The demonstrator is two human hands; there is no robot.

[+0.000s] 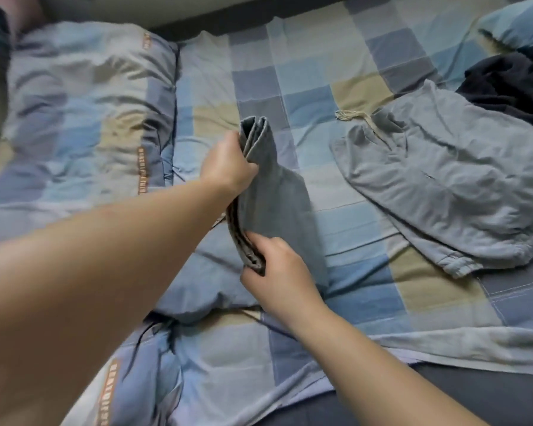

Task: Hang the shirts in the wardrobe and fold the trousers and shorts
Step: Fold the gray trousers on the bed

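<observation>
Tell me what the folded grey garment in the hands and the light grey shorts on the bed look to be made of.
Folded grey garment: looks like a soft, matte woven or knit cloth, probably cotton; its stacked layers bend limply where the left hand and right hand grip it.
Light grey shorts: seem to be thin matte jersey, with fine wrinkles, a gathered hem and a pale drawcord.

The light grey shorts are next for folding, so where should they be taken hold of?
Probably at the waistband of the light grey shorts, the far-left end where the drawstring lies. Come from the left over bare checked sheet; a dark garment lies on their far right side. Both corners pinched would let the legs hang.
</observation>
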